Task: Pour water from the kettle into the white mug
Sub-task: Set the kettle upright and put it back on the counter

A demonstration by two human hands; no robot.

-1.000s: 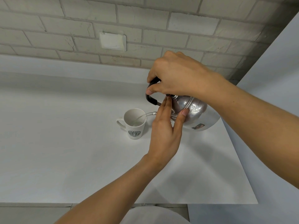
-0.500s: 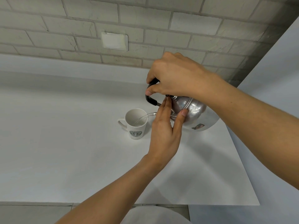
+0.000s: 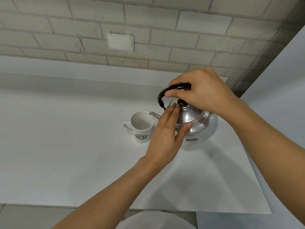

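A shiny steel kettle [image 3: 200, 124] with a black handle and black lid knob sits nearly level, right of the white mug [image 3: 141, 126]. Its thin spout ends just over the mug's right rim, and no stream leaves it. The mug has a green round logo, its handle points left, and water shows inside it. My right hand [image 3: 200, 91] grips the kettle's black handle from above. My left hand [image 3: 168, 129] lies flat against the lid, fingers stretched toward the knob and thumb on the lid's rim. The kettle's near left side is hidden behind that hand.
The white counter [image 3: 66, 146] runs left and toward me, ending at a front edge near the bottom of the view. A pale brick wall [image 3: 165, 30] with a white blank plate [image 3: 120, 41] rises behind. A tall white panel [image 3: 280, 96] bounds the counter's right side.
The kettle has tipped back from its steep pouring tilt to nearly level, and the stream into the mug has stopped. Both hands kept their hold; the lid knob has come into sight.
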